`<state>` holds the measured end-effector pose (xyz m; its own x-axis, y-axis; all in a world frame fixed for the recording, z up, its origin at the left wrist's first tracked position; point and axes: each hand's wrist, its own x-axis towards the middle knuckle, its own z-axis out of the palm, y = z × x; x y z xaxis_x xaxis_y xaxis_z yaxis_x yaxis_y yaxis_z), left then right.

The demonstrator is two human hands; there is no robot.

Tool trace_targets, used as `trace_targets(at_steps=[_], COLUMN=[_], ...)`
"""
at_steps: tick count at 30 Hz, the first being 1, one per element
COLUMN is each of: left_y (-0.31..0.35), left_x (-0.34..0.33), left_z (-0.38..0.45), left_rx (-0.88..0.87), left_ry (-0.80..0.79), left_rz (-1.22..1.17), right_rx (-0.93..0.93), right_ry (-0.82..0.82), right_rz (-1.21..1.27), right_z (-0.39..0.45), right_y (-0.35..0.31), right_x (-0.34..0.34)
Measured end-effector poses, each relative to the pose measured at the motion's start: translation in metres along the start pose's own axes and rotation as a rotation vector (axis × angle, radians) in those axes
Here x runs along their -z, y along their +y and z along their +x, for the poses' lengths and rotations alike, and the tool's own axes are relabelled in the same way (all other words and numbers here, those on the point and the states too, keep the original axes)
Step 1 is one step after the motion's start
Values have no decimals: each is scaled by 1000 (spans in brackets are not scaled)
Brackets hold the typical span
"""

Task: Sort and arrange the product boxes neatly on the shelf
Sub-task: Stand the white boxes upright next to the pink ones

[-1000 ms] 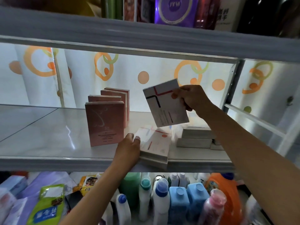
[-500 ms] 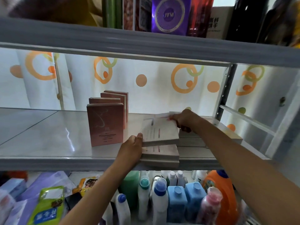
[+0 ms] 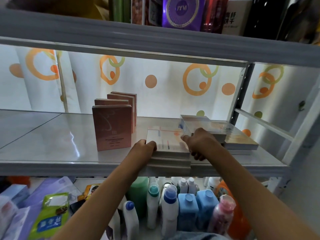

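A flat stack of white boxes [image 3: 168,144] with red and blue lines lies at the front edge of the grey shelf [image 3: 52,149]. My left hand [image 3: 143,149] presses against the stack's left side. My right hand [image 3: 199,144] grips its right side, fingers curled down over the edge. To the left, several pink boxes [image 3: 111,127] stand upright in a row going back. Behind my right hand lies another flat pile of boxes [image 3: 233,139], its top one wrapped in shiny film.
A metal upright [image 3: 240,94] and a cross bar [image 3: 263,123] close off the shelf's right end. Below stand detergent bottles [image 3: 187,208] and packets [image 3: 50,219]. The upper shelf [image 3: 155,37] carries boxes and bottles. A patterned curtain [image 3: 155,84] hangs behind.
My right hand brought a white box down from mid-air and laid it on the stack. Both hands now clamp the stack's sides.
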<state>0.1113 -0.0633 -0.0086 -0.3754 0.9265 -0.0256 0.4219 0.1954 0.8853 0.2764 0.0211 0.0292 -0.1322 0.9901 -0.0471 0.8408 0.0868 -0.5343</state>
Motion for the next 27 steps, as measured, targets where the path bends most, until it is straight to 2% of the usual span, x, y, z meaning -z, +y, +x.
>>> trace_targets(at_steps=[3,7,9,14,19,24,27], left_y=[7,4,2,-4,8,21,20], left_x=[1,-3,-4,-3,1,-6,-14], left_z=[5,2,1,-2,4,26,41], left_rx=[45,20,47,-20,-246,-497,-553], left_ry=[6,35,37,72,179,203,210], left_rz=[97,132,57,-102,-282,-212,-315], right_rx=[-216,-349,-280,57,379,480,511], right_ry=[-285,-426,-438,-261,108,235,225], right_rz=[240,498,474,359,366,535,586], right_z=[-12,-13,-16,-16,7,36,55], right_y=[1,7,6,9,10,-4,-14], right_x=[0,-8,-11,-24,-28,-23,-21])
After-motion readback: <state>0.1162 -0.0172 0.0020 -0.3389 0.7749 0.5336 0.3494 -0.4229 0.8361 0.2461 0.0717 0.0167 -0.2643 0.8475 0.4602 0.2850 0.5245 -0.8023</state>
